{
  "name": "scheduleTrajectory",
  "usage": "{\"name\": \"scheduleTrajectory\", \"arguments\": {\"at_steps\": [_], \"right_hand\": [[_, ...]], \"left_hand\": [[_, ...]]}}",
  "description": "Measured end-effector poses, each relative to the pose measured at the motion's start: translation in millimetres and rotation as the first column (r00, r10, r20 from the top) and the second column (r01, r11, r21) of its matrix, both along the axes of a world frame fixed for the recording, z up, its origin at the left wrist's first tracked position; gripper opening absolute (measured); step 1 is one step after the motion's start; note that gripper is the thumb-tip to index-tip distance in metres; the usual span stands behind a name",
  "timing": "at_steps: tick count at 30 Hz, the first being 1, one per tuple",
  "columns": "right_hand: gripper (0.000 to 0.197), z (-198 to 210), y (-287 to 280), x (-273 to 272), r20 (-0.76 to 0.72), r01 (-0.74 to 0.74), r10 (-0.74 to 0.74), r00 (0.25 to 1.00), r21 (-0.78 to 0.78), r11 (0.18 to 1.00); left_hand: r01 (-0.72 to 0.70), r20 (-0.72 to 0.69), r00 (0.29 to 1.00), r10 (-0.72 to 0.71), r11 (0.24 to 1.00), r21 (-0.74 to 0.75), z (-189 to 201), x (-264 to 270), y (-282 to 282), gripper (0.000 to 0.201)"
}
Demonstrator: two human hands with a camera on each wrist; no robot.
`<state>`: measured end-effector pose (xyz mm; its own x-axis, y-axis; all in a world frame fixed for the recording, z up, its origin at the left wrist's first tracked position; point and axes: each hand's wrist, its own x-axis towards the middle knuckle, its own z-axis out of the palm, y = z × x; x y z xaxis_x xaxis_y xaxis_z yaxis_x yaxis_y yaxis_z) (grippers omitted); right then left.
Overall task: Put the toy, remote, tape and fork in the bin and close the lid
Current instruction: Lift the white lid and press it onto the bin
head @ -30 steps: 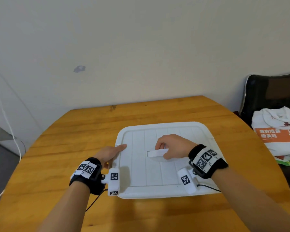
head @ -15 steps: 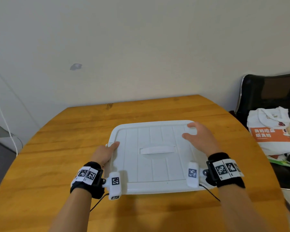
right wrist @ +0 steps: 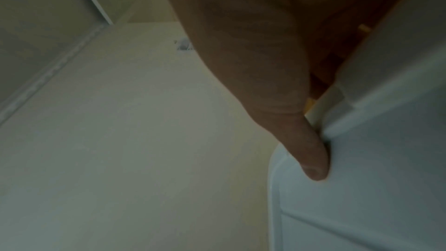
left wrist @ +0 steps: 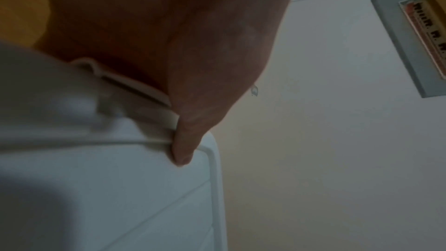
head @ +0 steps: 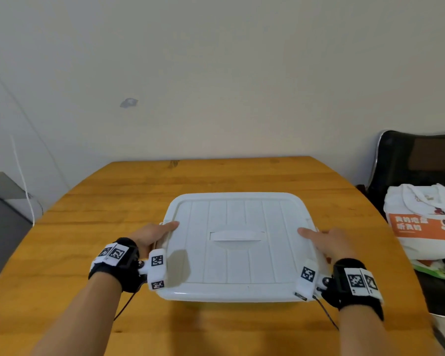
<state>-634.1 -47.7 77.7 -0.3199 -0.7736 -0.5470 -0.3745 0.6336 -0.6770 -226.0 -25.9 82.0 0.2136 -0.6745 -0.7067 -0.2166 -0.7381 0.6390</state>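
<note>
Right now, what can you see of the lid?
The lid is white plastic, squarish with rounded corners, a raised rim and lengthwise ribs, with a recessed handle at its centre. It lies flat on the bin on the table. The left hand grips its left edge, the right hand its right edge, thumbs on top.

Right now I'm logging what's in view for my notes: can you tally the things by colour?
White: 2, the lid closed on the bin, and the tote bag with its orange panel, on the chair.
Orange-brown: 1, the wooden table.
Black: 1, the chair.
Total: 4, counting lid and bin as one. Left hand and right hand each grip a side of the lid.
</note>
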Motion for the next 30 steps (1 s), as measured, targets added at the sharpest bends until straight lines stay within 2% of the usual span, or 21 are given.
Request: {"name": "scheduleTrajectory", "arguments": {"at_steps": [4,7,11,14,30], "right_hand": [[0.047,10.5,1.6,3.8,-0.122,-0.03,0.022,0.992,-0.068,0.997],[0.043,16.3,2.8,6.4,-0.214,-0.056,0.029,0.976,-0.124,0.991],[0.041,18.4,3.2,9.5,-0.284,-0.101,0.053,0.957,-0.155,0.983],[0.039,19.2,3.7,13.3,-0.348,-0.132,0.059,0.936,-0.191,0.973],[0.041,20.6,-1.2,12.8,-0.352,-0.112,0.054,0.935,-0.148,0.983]], "left_hand": [[-0.004,-0.001,1.0,0.004,1.0,-0.012,0.4,0.5,0.5,0.055],[-0.006,0.069,0.998,0.008,1.0,-0.027,-8.7,-1.3,-4.6,0.059],[0.045,0.244,0.969,-0.03,0.997,-0.058,-11.7,-11.3,-9.2,0.063],[0.065,0.283,0.958,-0.045,0.996,-0.061,-9.5,-15.5,-8.0,0.062],[0.001,0.163,0.987,0.014,0.996,-0.092,-23.4,-7.4,-13.2,0.062]]}}
